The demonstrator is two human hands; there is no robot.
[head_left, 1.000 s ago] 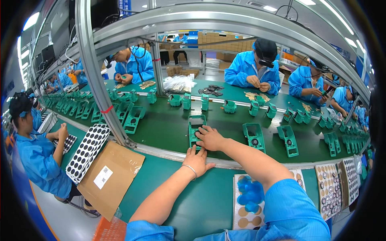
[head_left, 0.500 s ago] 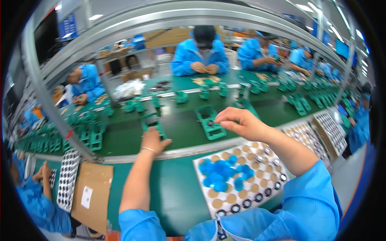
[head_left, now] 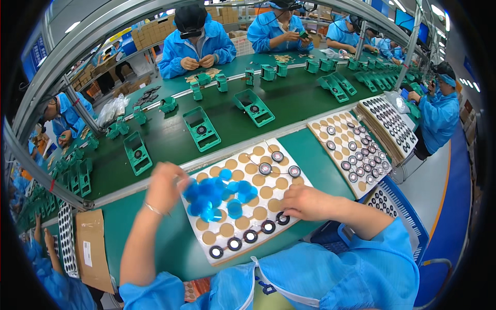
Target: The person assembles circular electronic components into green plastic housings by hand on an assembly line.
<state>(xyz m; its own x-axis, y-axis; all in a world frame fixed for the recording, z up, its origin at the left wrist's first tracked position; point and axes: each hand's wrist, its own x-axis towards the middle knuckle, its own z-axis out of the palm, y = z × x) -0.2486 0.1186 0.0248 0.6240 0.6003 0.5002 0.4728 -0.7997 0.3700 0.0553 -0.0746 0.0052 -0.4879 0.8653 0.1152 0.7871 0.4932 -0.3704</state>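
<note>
One wide dark-green belt [head_left: 168,129] runs across my view, and along its near side lies the lighter green table [head_left: 165,237] that my hands reach over. On the table sits a white board [head_left: 297,181] dotted with tan circles, set at a slant between my two hands. To its right, well apart from it, I see a second board [head_left: 321,135] carrying many dark round parts. Nearest on the belt are three green housings; the middle housing [head_left: 201,129] stands just beyond the white board. My left hand [head_left: 166,187] is by the board's left edge, fingers toward the blue discs; it is blurred, so I can't tell how far its grip is spread or whether it holds anything. My right hand [head_left: 305,203] bends its fingers down over the board's right side; its grip is nearly closed at the last black ring [head_left: 282,218] of a row of five, though I can't tell whether it has hold of it. The translucent blue discs [head_left: 209,195] lie heaped on the board's left half.
</note>
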